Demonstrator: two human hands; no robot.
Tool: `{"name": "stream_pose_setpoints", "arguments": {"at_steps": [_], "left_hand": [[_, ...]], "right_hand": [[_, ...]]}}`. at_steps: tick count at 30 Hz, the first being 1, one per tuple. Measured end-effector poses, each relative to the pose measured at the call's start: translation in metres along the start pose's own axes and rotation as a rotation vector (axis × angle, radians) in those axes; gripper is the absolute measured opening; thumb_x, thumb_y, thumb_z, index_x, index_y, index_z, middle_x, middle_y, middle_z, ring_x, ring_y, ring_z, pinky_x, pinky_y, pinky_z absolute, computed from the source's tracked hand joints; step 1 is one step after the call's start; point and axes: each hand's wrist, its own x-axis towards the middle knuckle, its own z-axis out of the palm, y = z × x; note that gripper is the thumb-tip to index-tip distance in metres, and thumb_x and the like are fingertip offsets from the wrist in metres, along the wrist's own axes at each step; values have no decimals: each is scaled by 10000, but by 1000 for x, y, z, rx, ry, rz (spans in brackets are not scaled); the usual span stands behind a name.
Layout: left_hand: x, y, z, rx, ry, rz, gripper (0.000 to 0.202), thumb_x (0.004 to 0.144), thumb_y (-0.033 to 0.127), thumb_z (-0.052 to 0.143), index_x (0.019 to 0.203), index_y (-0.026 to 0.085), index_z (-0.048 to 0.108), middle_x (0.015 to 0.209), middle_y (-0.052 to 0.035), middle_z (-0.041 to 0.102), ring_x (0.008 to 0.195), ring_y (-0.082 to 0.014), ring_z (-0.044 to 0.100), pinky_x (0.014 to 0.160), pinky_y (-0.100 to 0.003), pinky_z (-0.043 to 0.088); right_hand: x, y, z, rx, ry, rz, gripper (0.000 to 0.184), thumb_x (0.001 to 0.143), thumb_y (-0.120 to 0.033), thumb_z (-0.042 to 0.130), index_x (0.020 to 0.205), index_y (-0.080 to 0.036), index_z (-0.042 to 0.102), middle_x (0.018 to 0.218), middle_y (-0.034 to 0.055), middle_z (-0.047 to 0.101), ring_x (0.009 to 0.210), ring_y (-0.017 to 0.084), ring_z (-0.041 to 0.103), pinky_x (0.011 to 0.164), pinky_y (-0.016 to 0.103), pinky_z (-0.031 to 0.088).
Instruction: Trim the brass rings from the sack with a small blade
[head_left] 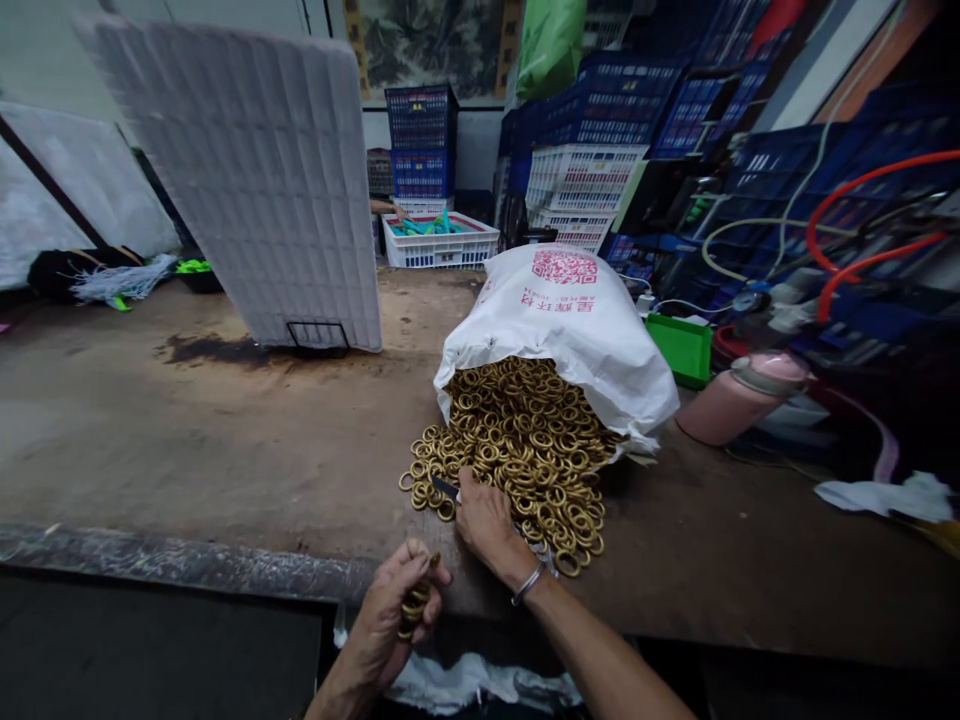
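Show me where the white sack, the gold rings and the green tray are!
White sack (574, 330): head view, on its bulging upper side.
Gold rings (521, 435): head view, near the middle of the pile.
Green tray (679, 350): head view, on its flat face.

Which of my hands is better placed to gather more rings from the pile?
Likely your right hand: it is at the pile of rings, though it seems to hold a dark strip. Your left hand is farther off, near the table's front edge, with several rings in its grip.
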Motion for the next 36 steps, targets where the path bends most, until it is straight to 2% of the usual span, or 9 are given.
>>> {"name": "stream_pose_setpoints", "arguments": {"at_steps": [5, 10, 13, 17, 21, 25, 28, 33, 36], "left_hand": [[3, -3, -4, 8, -41, -41, 229, 734, 300, 571, 908, 181, 481, 711, -1, 582, 383, -36, 419, 309, -132, 213], [-9, -10, -2, 80, -99, -265, 191, 711, 276, 588, 831, 136, 541, 653, -15, 578, 373, -35, 423, 296, -125, 191], [-18, -19, -1, 69, -61, -352, 181, 707, 291, 582, 781, 127, 563, 604, -10, 564, 369, -41, 423, 293, -125, 215], [-20, -38, -10, -52, 58, -507, 182, 690, 269, 589, 754, 98, 576, 574, -25, 566, 379, -54, 456, 300, -120, 237], [-11, -59, -20, -296, 376, -616, 129, 740, 204, 521, 666, 99, 503, 539, -64, 566, 396, -87, 510, 330, -136, 329], [-2, -70, -21, -368, 479, -565, 80, 778, 188, 468, 728, 130, 447, 577, -68, 567, 506, -146, 594, 435, -197, 451], [-2, -71, -16, -395, 454, -487, 75, 773, 165, 471, 834, 130, 443, 660, -81, 580, 553, -174, 616, 470, -242, 474], [-15, -61, -6, -275, 410, -494, 137, 771, 204, 494, 859, 117, 436, 678, -98, 563, 562, -192, 624, 458, -238, 458], [-28, -51, 3, -119, 272, -390, 206, 748, 265, 555, 872, 122, 475, 717, -84, 574, 589, -172, 618, 458, -224, 457]], "right_hand": [[1, 5, 2, 18, -7, -7, 181, 788, -176, 409, 960, -157, 462, 794, 96, 646, 732, 221, 615, 561, 266, 339], [-2, 12, 5, 85, 8, -44, 176, 777, -164, 409, 944, -160, 464, 767, 76, 633, 666, 181, 592, 543, 250, 291], [-4, 18, 5, 180, 30, -57, 151, 766, -164, 424, 911, -162, 467, 715, 50, 607, 606, 150, 550, 538, 238, 271], [-11, 26, 2, 409, 94, -84, 64, 766, -182, 409, 778, -182, 472, 644, 2, 532, 567, 123, 468, 537, 224, 266], [-23, 32, 0, 705, 84, -49, 91, 732, -210, 402, 654, -190, 444, 590, -35, 445, 566, 109, 416, 549, 209, 292], [-39, 35, 0, 967, 11, 7, 73, 698, -243, 431, 704, -183, 471, 575, -58, 408, 533, 94, 381, 525, 198, 306], [-51, 35, -3, 1055, -37, 61, 115, 681, -249, 454, 758, -177, 501, 537, -74, 380, 491, 84, 349, 487, 190, 291], [-61, 39, -7, 1054, -43, 39, 124, 684, -263, 471, 694, -164, 545, 572, -44, 467, 547, 94, 409, 539, 201, 330], [-65, 42, -6, 1042, -55, -25, 165, 720, -282, 460, 696, -160, 568, 623, -22, 525, 613, 111, 466, 595, 213, 356]]}}
